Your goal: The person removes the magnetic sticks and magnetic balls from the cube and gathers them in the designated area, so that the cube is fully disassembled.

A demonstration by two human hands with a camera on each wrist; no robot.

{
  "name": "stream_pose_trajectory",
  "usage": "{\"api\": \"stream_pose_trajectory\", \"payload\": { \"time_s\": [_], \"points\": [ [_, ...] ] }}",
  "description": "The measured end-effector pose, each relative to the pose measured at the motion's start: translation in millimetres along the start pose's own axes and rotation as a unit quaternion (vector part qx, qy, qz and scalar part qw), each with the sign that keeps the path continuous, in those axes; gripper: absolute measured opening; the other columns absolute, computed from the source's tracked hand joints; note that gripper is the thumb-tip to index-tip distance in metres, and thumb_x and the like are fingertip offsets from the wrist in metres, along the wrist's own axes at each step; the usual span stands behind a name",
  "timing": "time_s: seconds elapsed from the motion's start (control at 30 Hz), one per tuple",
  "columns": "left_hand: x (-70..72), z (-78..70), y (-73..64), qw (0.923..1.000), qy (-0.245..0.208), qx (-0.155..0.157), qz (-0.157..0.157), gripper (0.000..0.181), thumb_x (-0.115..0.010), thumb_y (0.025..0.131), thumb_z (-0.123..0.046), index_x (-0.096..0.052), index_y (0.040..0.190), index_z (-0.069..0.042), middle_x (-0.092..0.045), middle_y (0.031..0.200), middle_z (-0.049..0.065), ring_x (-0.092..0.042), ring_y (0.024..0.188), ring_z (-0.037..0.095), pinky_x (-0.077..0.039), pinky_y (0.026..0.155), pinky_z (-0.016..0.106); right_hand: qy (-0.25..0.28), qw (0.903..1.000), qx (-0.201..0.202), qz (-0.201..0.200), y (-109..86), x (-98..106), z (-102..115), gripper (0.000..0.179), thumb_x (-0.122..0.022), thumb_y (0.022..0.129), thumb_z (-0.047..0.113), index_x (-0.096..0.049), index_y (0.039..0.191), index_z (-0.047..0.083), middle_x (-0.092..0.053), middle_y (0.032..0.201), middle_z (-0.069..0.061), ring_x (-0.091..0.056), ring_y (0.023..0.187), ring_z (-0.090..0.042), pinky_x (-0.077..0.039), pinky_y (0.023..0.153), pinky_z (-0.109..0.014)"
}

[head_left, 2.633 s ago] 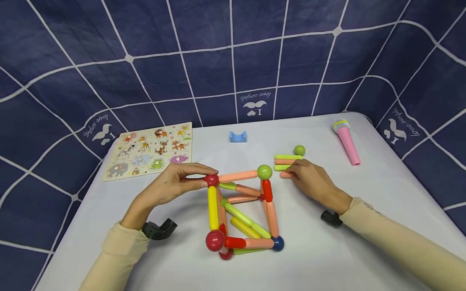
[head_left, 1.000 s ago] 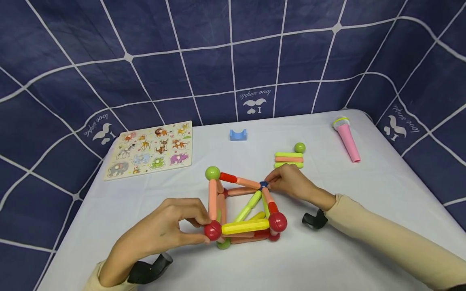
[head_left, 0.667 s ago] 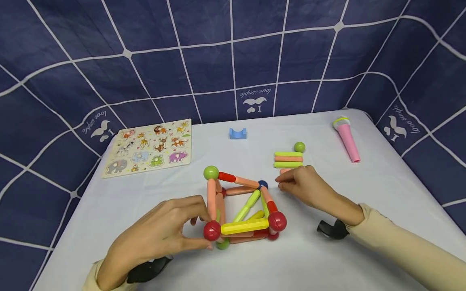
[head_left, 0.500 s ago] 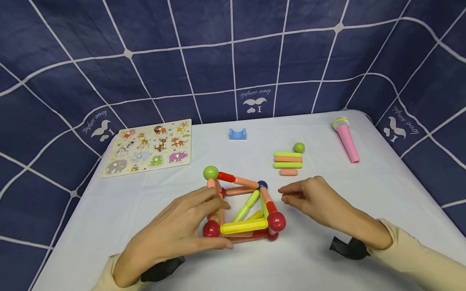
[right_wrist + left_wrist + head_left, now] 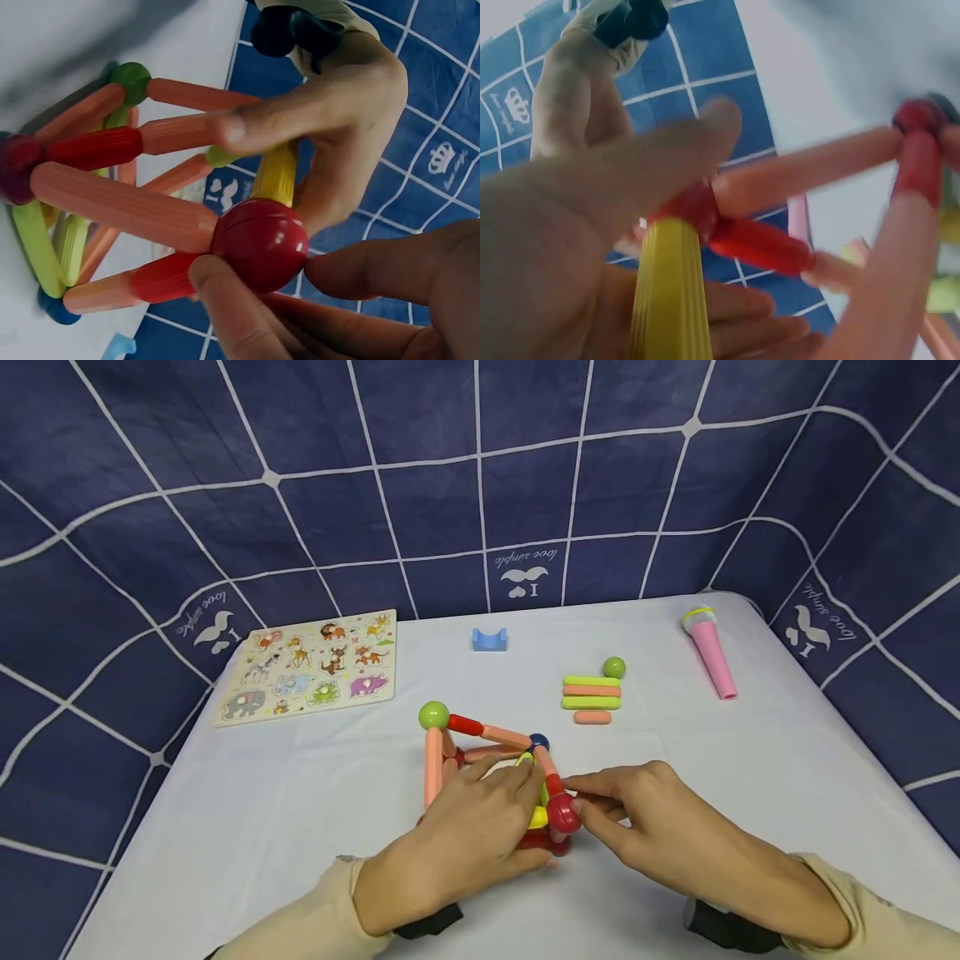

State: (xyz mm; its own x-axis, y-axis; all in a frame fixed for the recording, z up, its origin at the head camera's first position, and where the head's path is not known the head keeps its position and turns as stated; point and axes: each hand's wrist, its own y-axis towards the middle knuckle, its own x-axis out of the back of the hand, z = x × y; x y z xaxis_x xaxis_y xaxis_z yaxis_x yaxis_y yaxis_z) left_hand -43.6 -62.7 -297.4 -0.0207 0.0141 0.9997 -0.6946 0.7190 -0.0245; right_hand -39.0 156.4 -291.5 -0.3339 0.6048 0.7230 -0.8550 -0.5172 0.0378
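Note:
A frame of magnetic rods and balls [image 5: 432,768] stands on the table, with a green ball [image 5: 433,716] at its back left and a blue ball [image 5: 538,742] at its back right. My right hand [image 5: 652,818] pinches the red ball [image 5: 259,247] at the near right corner between thumb and fingers. Spread over the frame's near side, my left hand [image 5: 472,827] hides much of the yellow rod [image 5: 673,292]. Its fingers are mostly straight, and in the right wrist view its thumb [image 5: 234,129] overlaps an orange rod.
Behind the right hand lie several loose rods [image 5: 591,702] and a loose green ball [image 5: 614,667]. A pink toy microphone [image 5: 714,660] is at the back right, a blue block [image 5: 490,641] at the back middle, and an animal puzzle board [image 5: 307,664] at the back left.
The frame has turned about a quarter counterclockwise. My left hand let go of a red ball and slid right over the frame. My right hand came from the loose rods to the near right ball.

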Motion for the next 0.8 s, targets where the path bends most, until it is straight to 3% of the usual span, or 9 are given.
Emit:
{"api": "stream_pose_trajectory", "payload": {
  "time_s": [0.17, 0.33, 0.53, 0.8],
  "points": [
    [-4.5, -8.0, 7.8, 0.9992, 0.013, 0.027, -0.028, 0.076, -0.063, 0.087, -0.063, -0.057, 0.137, -0.006, -0.066, 0.124, 0.001, -0.059, 0.119, 0.016, -0.044, 0.104, 0.037, -0.002, 1.0000, 0.004, 0.001, 1.7, -4.0, 3.6, 0.038, -0.073, 0.090, 0.026, -0.070, 0.116, 0.000, -0.070, 0.087, 0.014, -0.061, 0.073, 0.004, -0.054, 0.062, -0.019],
    [-6.2, -6.4, 13.5, 0.9992, -0.010, 0.037, -0.015, 0.066, -0.062, 0.088, -0.061, -0.060, 0.135, -0.014, -0.065, 0.126, -0.002, -0.061, 0.116, 0.019, -0.045, 0.103, 0.038, -0.042, 0.9990, 0.007, -0.011, 3.7, -7.8, 6.0, 0.041, -0.080, 0.082, 0.037, -0.073, 0.109, 0.006, -0.062, 0.076, 0.016, -0.053, 0.066, 0.002, -0.049, 0.057, -0.019],
    [-10.4, -5.1, 15.5, 0.9991, 0.003, 0.033, -0.025, 0.064, -0.063, 0.088, -0.061, -0.061, 0.135, -0.017, -0.067, 0.122, -0.004, -0.064, 0.108, 0.018, -0.048, 0.098, 0.035, -0.052, 0.9985, 0.004, -0.016, 5.6, -10.8, 6.5, 0.034, -0.082, 0.081, 0.032, -0.073, 0.104, 0.008, -0.057, 0.070, 0.018, -0.051, 0.062, 0.002, -0.047, 0.053, -0.019],
    [-12.8, -8.0, 13.7, 0.9978, 0.050, 0.017, -0.040, 0.066, -0.060, 0.091, -0.057, -0.058, 0.137, -0.010, -0.064, 0.128, 0.001, -0.063, 0.111, 0.016, -0.046, 0.101, 0.035, -0.044, 0.9985, 0.012, -0.031, 5.5, -13.6, 3.8, 0.026, -0.082, 0.081, 0.029, -0.073, 0.099, 0.011, -0.058, 0.074, 0.017, -0.053, 0.065, 0.002, -0.048, 0.056, -0.018]
  ]
}}
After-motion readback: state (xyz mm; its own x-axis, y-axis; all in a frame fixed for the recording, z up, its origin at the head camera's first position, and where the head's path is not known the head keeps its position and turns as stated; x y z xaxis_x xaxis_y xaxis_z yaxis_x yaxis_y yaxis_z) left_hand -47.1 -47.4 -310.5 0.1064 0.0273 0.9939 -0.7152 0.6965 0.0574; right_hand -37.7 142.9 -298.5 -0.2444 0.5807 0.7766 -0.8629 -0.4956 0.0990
